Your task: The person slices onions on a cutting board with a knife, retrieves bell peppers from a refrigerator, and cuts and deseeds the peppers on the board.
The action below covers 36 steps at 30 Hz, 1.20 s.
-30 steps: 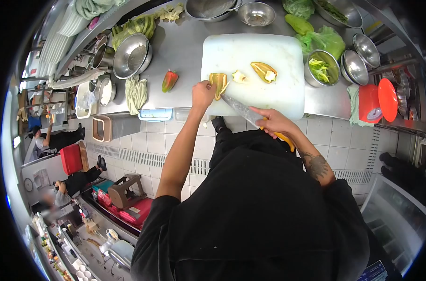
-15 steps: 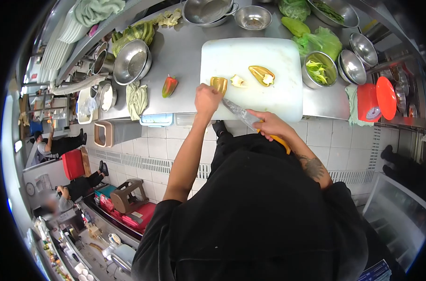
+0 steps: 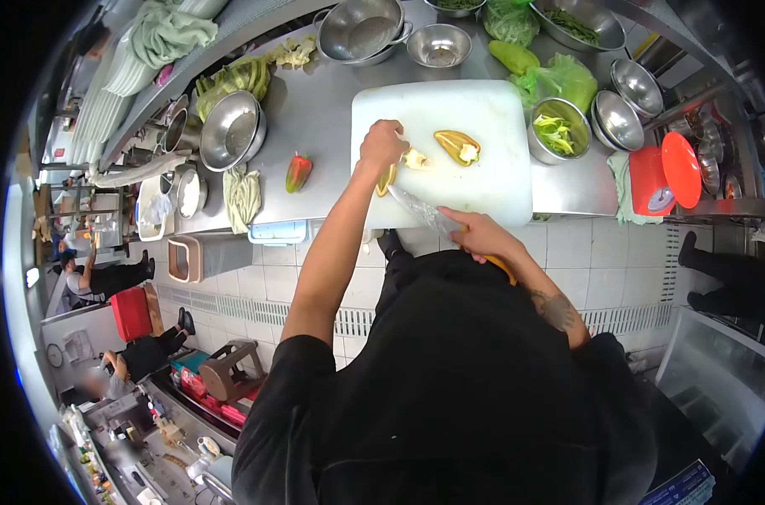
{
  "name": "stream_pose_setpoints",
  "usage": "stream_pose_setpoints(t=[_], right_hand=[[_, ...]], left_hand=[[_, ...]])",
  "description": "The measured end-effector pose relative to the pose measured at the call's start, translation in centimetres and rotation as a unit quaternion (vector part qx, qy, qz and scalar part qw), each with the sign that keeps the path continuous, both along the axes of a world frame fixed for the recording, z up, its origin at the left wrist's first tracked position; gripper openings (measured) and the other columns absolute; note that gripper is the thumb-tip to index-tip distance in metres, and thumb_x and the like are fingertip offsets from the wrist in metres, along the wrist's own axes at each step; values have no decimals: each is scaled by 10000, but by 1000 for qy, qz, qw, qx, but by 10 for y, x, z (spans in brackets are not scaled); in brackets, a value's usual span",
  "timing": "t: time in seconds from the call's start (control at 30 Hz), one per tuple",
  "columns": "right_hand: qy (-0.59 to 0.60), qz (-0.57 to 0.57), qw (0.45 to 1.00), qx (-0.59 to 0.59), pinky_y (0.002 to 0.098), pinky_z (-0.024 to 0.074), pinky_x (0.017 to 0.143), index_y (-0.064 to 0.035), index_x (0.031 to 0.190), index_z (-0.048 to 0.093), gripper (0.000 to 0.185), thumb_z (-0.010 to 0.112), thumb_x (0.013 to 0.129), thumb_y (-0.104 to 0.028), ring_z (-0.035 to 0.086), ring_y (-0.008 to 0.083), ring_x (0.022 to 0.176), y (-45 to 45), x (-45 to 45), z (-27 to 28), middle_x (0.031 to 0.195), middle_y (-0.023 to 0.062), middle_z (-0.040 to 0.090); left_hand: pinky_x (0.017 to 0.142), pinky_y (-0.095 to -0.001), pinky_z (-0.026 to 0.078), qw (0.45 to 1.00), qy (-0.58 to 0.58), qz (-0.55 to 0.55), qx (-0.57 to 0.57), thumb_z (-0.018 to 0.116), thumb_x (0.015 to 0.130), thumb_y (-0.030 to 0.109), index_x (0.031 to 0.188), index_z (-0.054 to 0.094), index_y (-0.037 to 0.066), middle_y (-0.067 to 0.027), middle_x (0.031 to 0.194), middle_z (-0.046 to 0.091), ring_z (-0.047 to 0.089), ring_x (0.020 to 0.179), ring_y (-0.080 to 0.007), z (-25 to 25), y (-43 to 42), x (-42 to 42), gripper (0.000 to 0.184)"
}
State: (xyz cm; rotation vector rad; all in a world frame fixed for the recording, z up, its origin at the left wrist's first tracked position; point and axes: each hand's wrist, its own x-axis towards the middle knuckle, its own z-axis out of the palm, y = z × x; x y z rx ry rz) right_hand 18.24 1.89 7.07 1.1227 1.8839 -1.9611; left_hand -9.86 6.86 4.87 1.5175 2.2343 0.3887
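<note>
My right hand [image 3: 481, 233] grips a knife [image 3: 424, 209] by its yellow handle, the blade pointing left over the near edge of the white cutting board [image 3: 492, 189]. On the board's left side, my left hand [image 3: 384, 145] is held with bent fingers partly apart, nothing visible in them. Close to its fingertips lies a pale pepper core [image 3: 414, 158]. A yellow pepper half [image 3: 386, 180] rests near the knife tip, partly hidden by my left wrist. Farther right is another pepper half [image 3: 457, 146] with its core still inside. A red-green pepper [image 3: 298, 172] lies left of the board.
Right of the board stands a metal bowl with cut green pieces [image 3: 557, 133], then stacked bowls [image 3: 619, 120] and a red scale [image 3: 654, 187]. A colander [image 3: 361, 34] sits behind; a bowl [image 3: 231, 130] and cloth [image 3: 243, 198] are left. Two people are farther left.
My left hand has let go of the yellow pepper half and moved up and away over the board. The knife stays low in my right hand. The view has shifted slightly.
</note>
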Motion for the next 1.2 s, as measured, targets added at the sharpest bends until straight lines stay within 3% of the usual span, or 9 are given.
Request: stream_pose_setpoints(t=[0.1, 0.2, 0.27, 0.33, 0.37, 0.43, 0.53, 1.03, 1.2], right_hand=[[8, -25, 999, 21, 308, 469, 419, -254, 1521, 396, 647, 538, 897, -159, 512, 146, 426, -3, 23, 17, 632, 75, 582], [-20, -75, 996, 36, 313, 454, 444, -263, 1492, 446, 625, 573, 894, -133, 485, 142, 434, -9, 53, 39, 641, 84, 580], [-42, -105, 992, 54, 325, 452, 464, -273, 1479, 467, 618, 592, 897, -110, 469, 152, 442, -13, 78, 37, 639, 87, 572], [-10, -111, 955, 275, 391, 504, 594, -261, 1458, 487, 602, 613, 886, -124, 573, 277, 529, -15, 100, 31, 695, 169, 625], [-13, -121, 953, 276, 391, 504, 594, -261, 1458, 487, 602, 613, 886, -124, 573, 277, 529, -14, 108, 29, 695, 169, 625], [-71, -164, 939, 293, 504, 521, 745, -258, 1446, 490, 594, 612, 873, -159, 648, 456, 738, -13, 118, 42, 785, 262, 666], [-110, -168, 924, 326, 521, 523, 748, -263, 1432, 506, 570, 604, 880, -166, 653, 448, 758, -9, 122, 43, 753, 248, 662], [-173, -112, 903, 376, 553, 534, 762, -276, 1426, 513, 536, 557, 903, -170, 661, 448, 774, 5, 121, 31, 821, 267, 678], [-88, -116, 907, 394, 507, 510, 755, -223, 1414, 533, 538, 564, 885, -130, 644, 449, 771, 21, 111, 4, 800, 268, 667]], left_hand=[[920, -438, 524, 995, 43, -74, 53, 699, 814, 180, 1177, 683, 134, -171, 1131, 641, 615, 1036, -362, -2, 24, 13, 366], [993, -441, 489, 968, -4, -234, 89, 674, 838, 164, 1198, 670, 148, -172, 1196, 611, 549, 1144, -362, -17, 46, 29, 360], [991, -431, 467, 966, 3, -247, 72, 663, 837, 157, 1140, 680, 140, -167, 1133, 623, 541, 1139, -357, -32, 52, 38, 304], [990, -421, 445, 962, 13, -267, 58, 652, 836, 150, 1082, 690, 133, -163, 1070, 636, 534, 1135, -353, -37, 60, 46, 249], [964, -418, 471, 958, -11, -281, 53, 644, 848, 149, 1083, 688, 122, -162, 1092, 645, 556, 1120, -340, -37, 64, 43, 241], [937, -415, 498, 950, -35, -307, 44, 636, 860, 147, 1084, 686, 111, -160, 1115, 654, 579, 1105, -327, -28, 69, 47, 233], [847, -404, 526, 953, -121, -273, -57, 611, 847, 136, 1039, 684, 69, -169, 959, 709, 672, 893, -323, -7, 72, 59, 215], [846, -463, 504, 946, -4, -323, 33, 590, 811, 70, 939, 665, 20, -213, 969, 670, 632, 961, -400, 6, 75, 100, 157], [846, -460, 496, 955, -25, -288, 62, 602, 810, 48, 932, 652, 14, -205, 976, 646, 618, 960, -393, 0, 71, 93, 136]])
